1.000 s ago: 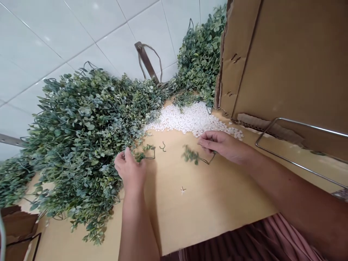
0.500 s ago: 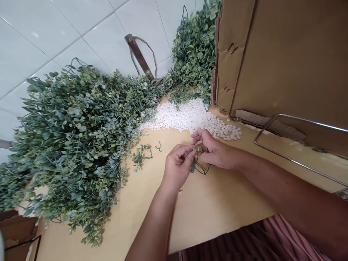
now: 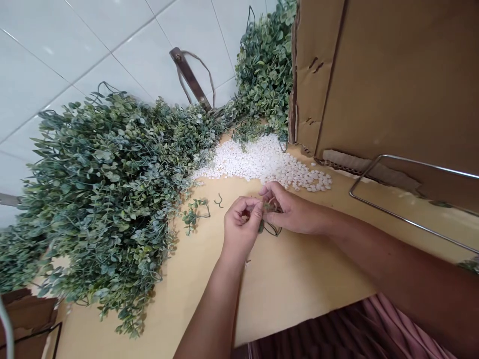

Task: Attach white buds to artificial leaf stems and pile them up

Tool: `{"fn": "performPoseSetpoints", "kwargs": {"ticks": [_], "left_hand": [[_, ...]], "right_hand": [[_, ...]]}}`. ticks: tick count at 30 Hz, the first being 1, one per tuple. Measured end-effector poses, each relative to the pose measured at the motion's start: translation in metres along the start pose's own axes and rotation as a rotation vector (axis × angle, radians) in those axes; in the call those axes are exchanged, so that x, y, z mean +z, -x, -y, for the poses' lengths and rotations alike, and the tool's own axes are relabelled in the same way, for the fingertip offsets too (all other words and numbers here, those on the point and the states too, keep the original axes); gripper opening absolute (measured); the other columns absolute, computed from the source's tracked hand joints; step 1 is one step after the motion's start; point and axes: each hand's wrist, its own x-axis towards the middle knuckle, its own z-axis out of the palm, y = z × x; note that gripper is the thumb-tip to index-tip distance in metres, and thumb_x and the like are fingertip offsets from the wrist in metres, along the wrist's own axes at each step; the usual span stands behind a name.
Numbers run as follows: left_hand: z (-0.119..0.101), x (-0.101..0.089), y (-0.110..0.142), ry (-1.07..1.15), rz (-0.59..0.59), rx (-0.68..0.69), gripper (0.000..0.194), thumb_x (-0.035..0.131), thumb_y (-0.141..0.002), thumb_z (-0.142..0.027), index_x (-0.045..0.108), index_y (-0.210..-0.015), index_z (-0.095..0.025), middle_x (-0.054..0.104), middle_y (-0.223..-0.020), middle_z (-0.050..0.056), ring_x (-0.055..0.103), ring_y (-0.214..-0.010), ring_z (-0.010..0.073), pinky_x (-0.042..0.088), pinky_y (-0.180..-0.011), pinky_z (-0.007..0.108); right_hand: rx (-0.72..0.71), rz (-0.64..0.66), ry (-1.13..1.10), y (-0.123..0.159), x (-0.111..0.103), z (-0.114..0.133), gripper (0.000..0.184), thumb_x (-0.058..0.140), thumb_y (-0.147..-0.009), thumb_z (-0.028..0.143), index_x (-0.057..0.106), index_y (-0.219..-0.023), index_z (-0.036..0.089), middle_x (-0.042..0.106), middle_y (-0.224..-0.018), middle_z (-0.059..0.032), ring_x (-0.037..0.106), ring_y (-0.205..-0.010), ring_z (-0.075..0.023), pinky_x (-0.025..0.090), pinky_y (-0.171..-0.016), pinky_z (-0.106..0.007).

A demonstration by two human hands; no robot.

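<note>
My left hand (image 3: 241, 219) is closed, thumb and fingertips pinched on a small artificial leaf sprig (image 3: 266, 206). Close against it, my right hand (image 3: 286, 209) curls its fingers round the same sprig, whose green leaves and dark bent stem (image 3: 275, 230) show below the hands. Much of the sprig is hidden by my fingers. Beyond my hands lies a pile of small white pieces (image 3: 254, 159) on the tan surface (image 3: 299, 274). To the left, another short leaf sprig (image 3: 191, 214) lies by a small piece of stem (image 3: 218, 201).
A big heap of artificial greenery (image 3: 105, 199) fills the left side. More greenery (image 3: 265, 70) stands at the back beside a cardboard box (image 3: 392, 80). A metal wire frame (image 3: 404, 219) is at the right. A brown strip with a cord (image 3: 190, 80) leans against the tiled wall (image 3: 123, 30).
Both hands have shifted slightly left and closer together, with the sprig between them. The leaf at the fingertips is now more covered. The view has moved a little.
</note>
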Motion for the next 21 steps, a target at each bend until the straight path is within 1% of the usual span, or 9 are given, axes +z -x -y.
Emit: {"fn": "performPoseSetpoints", "kwargs": {"ticks": [2,3,6,8,10,13,16,19,21], "left_hand": [[-0.003,-0.004,-0.001,0.045,-0.058,-0.015,0.015,0.066,-0.069,-0.03,0.061,-0.068,-0.016,0.057,-0.063,-0.001,0.051,-0.06,0.0093,0.042,-0.059,0.022],[-0.005,-0.006,-0.002,0.061,-0.08,-0.029,0.016,0.067,-0.067,-0.03,0.061,-0.068,-0.016,0.057,-0.061,-0.002,0.05,-0.058,0.0088,0.041,-0.058,0.022],[-0.01,-0.014,-0.007,0.068,-0.071,-0.083,0.017,0.07,-0.063,-0.031,0.061,-0.067,-0.016,0.056,-0.058,-0.003,0.048,-0.055,0.0077,0.04,-0.055,0.021],[-0.01,-0.018,-0.015,0.035,-0.031,-0.107,0.017,0.069,-0.064,-0.031,0.062,-0.067,-0.016,0.057,-0.058,-0.003,0.049,-0.055,0.008,0.04,-0.057,0.021],[-0.006,-0.019,-0.028,-0.026,-0.02,-0.104,0.015,0.065,-0.068,-0.03,0.062,-0.067,-0.016,0.059,-0.061,-0.001,0.051,-0.058,0.0088,0.042,-0.06,0.022],[0.005,-0.016,-0.053,-0.21,-0.074,-0.068,0.009,0.059,-0.072,-0.022,0.065,-0.074,-0.015,0.063,-0.072,0.002,0.054,-0.064,0.011,0.043,-0.066,0.024],[0.015,-0.01,-0.072,-0.564,-0.064,0.021,0.017,0.057,-0.074,-0.017,0.068,-0.086,-0.015,0.064,-0.085,0.007,0.056,-0.073,0.0155,0.044,-0.072,0.029],[0.019,-0.005,-0.078,-0.849,-0.013,0.125,0.021,0.052,-0.076,-0.014,0.07,-0.087,-0.019,0.065,-0.088,0.007,0.058,-0.083,0.0194,0.042,-0.077,0.032],[0.02,-0.003,-0.079,-0.909,-0.018,0.159,0.022,0.05,-0.077,-0.012,0.07,-0.082,-0.019,0.066,-0.088,0.007,0.058,-0.086,0.0201,0.041,-0.079,0.033]], "right_hand": [[0.0,0.047,-0.037,-0.001,-0.001,0.002,0.014,0.05,-0.078,0.027,0.042,-0.085,0.018,0.048,-0.076,-0.0003,0.048,-0.067,-0.0117,0.04,-0.059,-0.025],[-0.006,0.071,-0.056,-0.002,-0.001,0.003,0.012,0.047,-0.081,0.029,0.043,-0.08,0.018,0.048,-0.071,0.0005,0.047,-0.064,-0.0113,0.039,-0.06,-0.025],[-0.048,0.089,-0.084,-0.004,-0.001,0.004,0.019,0.04,-0.085,0.029,0.039,-0.068,0.019,0.043,-0.061,0.0038,0.041,-0.055,-0.0092,0.035,-0.056,-0.024],[-0.073,0.053,-0.047,-0.005,0.0,0.003,0.024,0.04,-0.085,0.028,0.034,-0.063,0.02,0.036,-0.057,0.0055,0.036,-0.052,-0.0086,0.03,-0.052,-0.023],[-0.087,-0.011,0.008,-0.006,0.001,0.002,0.026,0.041,-0.084,0.029,0.032,-0.061,0.021,0.033,-0.057,0.0057,0.034,-0.052,-0.0092,0.028,-0.051,-0.024],[-0.106,-0.103,0.023,-0.007,0.001,-0.002,0.026,0.042,-0.083,0.031,0.034,-0.061,0.02,0.034,-0.057,0.0052,0.035,-0.055,-0.0104,0.027,-0.053,-0.024],[-0.087,-0.141,-0.006,-0.008,0.0,-0.006,0.027,0.044,-0.081,0.035,0.037,-0.06,0.02,0.03,-0.055,0.0057,0.032,-0.053,-0.01,0.025,-0.052,-0.024],[-0.055,-0.16,0.003,-0.011,-0.002,-0.007,0.025,0.045,-0.079,0.035,0.042,-0.06,0.019,0.03,-0.055,0.0056,0.032,-0.054,-0.0098,0.025,-0.052,-0.024],[-0.049,-0.169,0.013,-0.014,-0.004,-0.007,0.022,0.045,-0.077,0.032,0.045,-0.061,0.018,0.033,-0.056,0.0052,0.033,-0.055,-0.0099,0.026,-0.052,-0.024]]}}
